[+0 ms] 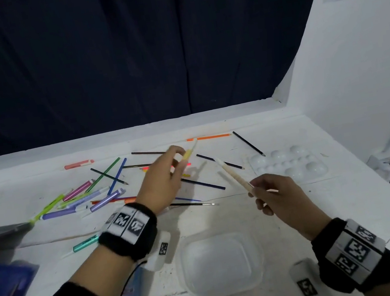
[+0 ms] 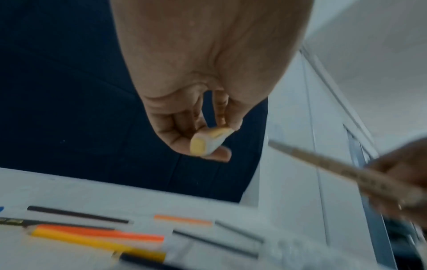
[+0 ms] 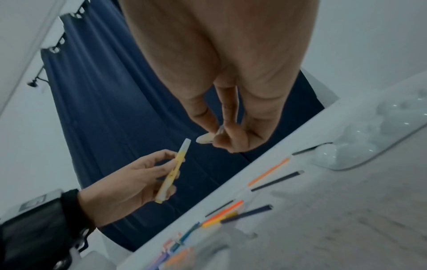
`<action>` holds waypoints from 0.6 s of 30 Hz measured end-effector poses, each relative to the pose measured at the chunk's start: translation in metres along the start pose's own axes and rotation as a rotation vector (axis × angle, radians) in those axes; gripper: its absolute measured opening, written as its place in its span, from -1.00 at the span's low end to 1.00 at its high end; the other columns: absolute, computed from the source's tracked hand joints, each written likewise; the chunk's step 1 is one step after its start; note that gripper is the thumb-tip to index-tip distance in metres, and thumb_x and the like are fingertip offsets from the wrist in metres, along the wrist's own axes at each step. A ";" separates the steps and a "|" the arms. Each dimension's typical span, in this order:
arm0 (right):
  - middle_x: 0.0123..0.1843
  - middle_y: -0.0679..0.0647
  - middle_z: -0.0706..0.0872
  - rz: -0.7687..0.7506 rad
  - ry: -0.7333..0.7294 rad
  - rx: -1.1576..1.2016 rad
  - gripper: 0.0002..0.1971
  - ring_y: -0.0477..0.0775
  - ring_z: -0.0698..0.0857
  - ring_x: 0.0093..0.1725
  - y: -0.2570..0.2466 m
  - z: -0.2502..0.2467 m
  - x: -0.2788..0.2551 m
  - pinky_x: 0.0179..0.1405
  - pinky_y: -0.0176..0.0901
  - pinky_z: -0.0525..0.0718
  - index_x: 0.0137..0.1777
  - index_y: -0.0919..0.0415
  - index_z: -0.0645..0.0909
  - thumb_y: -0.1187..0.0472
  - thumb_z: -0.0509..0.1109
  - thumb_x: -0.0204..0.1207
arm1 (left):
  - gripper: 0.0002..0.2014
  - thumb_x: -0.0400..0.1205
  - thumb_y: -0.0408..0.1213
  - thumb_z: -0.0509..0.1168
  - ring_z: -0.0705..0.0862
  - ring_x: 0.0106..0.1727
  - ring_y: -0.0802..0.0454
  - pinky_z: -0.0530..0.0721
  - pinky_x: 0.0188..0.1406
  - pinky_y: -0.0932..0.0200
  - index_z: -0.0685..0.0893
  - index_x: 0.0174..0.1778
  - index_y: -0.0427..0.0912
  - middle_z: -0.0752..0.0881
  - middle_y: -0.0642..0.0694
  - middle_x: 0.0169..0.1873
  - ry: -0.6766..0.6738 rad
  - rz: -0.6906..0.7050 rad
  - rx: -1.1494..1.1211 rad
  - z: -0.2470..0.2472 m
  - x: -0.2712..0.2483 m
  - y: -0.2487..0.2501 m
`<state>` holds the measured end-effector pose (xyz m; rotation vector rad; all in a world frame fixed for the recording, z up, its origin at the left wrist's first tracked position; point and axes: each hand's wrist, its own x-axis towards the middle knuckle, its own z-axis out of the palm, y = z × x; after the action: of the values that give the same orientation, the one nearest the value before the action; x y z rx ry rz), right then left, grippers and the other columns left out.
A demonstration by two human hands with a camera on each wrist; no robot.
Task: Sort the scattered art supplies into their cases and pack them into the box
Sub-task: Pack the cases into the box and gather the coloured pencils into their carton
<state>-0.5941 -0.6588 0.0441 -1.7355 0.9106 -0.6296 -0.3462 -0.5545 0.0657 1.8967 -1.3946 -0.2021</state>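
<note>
The left hand [image 1: 161,179] pinches a light, stiff yellow marker [image 1: 188,154] above the pencils [image 1: 113,177] on the worktop [image 1: 327,203], and the right hand [image 1: 278,197] pinches a wooden brush [image 1: 234,174] by its smooth middle, probably the best place to hold it.

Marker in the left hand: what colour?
Yellow with a white end; the marker in the left hand shows best in the right wrist view.

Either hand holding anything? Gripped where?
Left hand pinches yellow marker near its lower end. Right hand grips wooden brush at one end.
</note>
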 end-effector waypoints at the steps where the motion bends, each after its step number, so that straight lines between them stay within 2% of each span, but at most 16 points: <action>1: -0.19 0.19 0.78 -0.012 -0.011 0.071 -0.86 0.00 0.64 -0.39 -0.007 0.000 -0.005 -0.43 -0.15 0.55 -0.11 0.23 0.72 0.36 0.34 0.60 | -0.90 0.78 -0.04 0.18 0.58 -0.45 0.11 0.53 -0.43 0.22 0.52 0.16 0.11 0.69 0.03 -0.20 0.059 -0.024 -0.092 -0.009 -0.010 0.008; 4: -0.17 0.23 0.78 -0.051 -0.058 0.194 -0.83 0.03 0.59 -0.39 -0.022 0.002 -0.021 -0.46 -0.16 0.50 -0.04 0.34 0.72 0.43 0.29 0.64 | -0.89 0.77 -0.08 0.20 0.47 -0.49 0.14 0.50 -0.49 0.27 0.60 0.07 0.03 0.66 0.01 -0.35 0.209 -0.095 -0.297 -0.033 -0.047 0.024; 5: -0.16 0.23 0.78 -0.060 -0.076 0.207 -0.82 0.04 0.58 -0.38 -0.025 0.003 -0.026 -0.43 -0.14 0.51 -0.03 0.32 0.74 0.42 0.29 0.65 | -0.87 0.76 -0.10 0.21 0.47 -0.49 0.18 0.50 -0.50 0.29 0.63 0.04 -0.01 0.65 0.00 -0.37 0.245 -0.132 -0.361 -0.037 -0.060 0.026; 7: -0.15 0.23 0.79 -0.068 -0.097 0.220 -0.82 0.06 0.59 -0.35 -0.026 0.005 -0.033 -0.39 -0.10 0.51 -0.02 0.27 0.75 0.38 0.30 0.66 | -0.85 0.75 -0.15 0.24 0.47 -0.46 0.15 0.47 -0.45 0.22 0.69 0.00 -0.08 0.67 -0.05 -0.37 0.291 -0.207 -0.485 -0.042 -0.085 0.023; 9: -0.16 0.24 0.79 -0.062 -0.092 0.246 -0.83 0.07 0.61 -0.33 -0.025 0.007 -0.038 -0.36 -0.07 0.52 -0.01 0.26 0.76 0.35 0.31 0.66 | -0.86 0.72 -0.18 0.31 0.43 -0.37 0.02 0.42 -0.30 0.07 0.76 -0.02 -0.10 0.66 -0.29 -0.29 0.301 -0.284 -0.634 -0.044 -0.108 0.017; 10: -0.17 0.25 0.79 -0.059 -0.082 0.261 -0.83 0.07 0.62 -0.32 -0.023 0.007 -0.041 -0.35 -0.06 0.52 -0.01 0.26 0.76 0.33 0.31 0.67 | -0.84 0.68 -0.14 0.37 0.40 -0.31 -0.04 0.39 -0.23 0.01 0.79 0.01 -0.12 0.61 -0.40 -0.25 0.285 -0.318 -0.697 -0.044 -0.119 0.014; 11: -0.18 0.26 0.79 -0.056 -0.071 0.274 -0.83 0.08 0.63 -0.32 -0.021 0.008 -0.043 -0.34 -0.04 0.53 -0.01 0.27 0.76 0.32 0.31 0.67 | -0.76 0.62 -0.05 0.44 0.37 -0.28 -0.06 0.38 -0.17 -0.02 0.82 0.05 -0.13 0.53 -0.42 -0.24 0.255 -0.348 -0.749 -0.045 -0.130 0.014; 13: -0.19 0.27 0.78 -0.054 -0.047 0.284 -0.82 0.09 0.65 -0.32 -0.014 0.007 -0.048 -0.33 -0.01 0.53 -0.01 0.27 0.76 0.33 0.31 0.67 | -0.54 0.41 0.09 0.50 0.39 -0.24 -0.04 0.41 -0.05 -0.01 0.84 0.11 -0.13 0.49 -0.28 -0.22 0.225 -0.408 -0.826 -0.045 -0.149 0.012; 14: -0.19 0.26 0.78 -0.052 -0.038 0.280 -0.82 0.10 0.65 -0.32 -0.009 0.006 -0.050 -0.33 0.00 0.53 -0.02 0.26 0.76 0.34 0.31 0.67 | -0.50 0.35 0.10 0.51 0.42 -0.21 -0.04 0.43 0.03 -0.02 0.85 0.11 -0.13 0.52 -0.26 -0.20 0.226 -0.452 -0.851 -0.044 -0.156 0.010; 16: -0.19 0.24 0.78 -0.056 -0.033 0.246 -0.81 0.11 0.67 -0.32 0.001 0.005 -0.052 -0.34 0.00 0.55 -0.02 0.22 0.76 0.36 0.30 0.67 | -0.65 0.46 -0.06 0.53 0.55 -0.11 -0.07 0.47 0.15 0.00 0.86 0.10 -0.16 0.70 -0.22 -0.12 0.222 -0.532 -0.897 -0.041 -0.168 0.007; 18: -0.18 0.19 0.79 -0.075 -0.038 0.190 -0.81 0.10 0.69 -0.30 0.009 0.003 -0.054 -0.34 -0.05 0.58 -0.02 0.18 0.76 0.36 0.31 0.66 | -0.81 0.60 -0.30 0.41 0.71 0.02 -0.02 0.55 0.21 0.13 0.87 0.07 -0.16 0.83 -0.12 0.05 0.219 -0.596 -0.888 -0.034 -0.178 0.005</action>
<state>-0.6252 -0.6141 0.0356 -1.6116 0.7375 -0.7068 -0.4019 -0.3839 0.0399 1.4348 -0.4129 -0.7392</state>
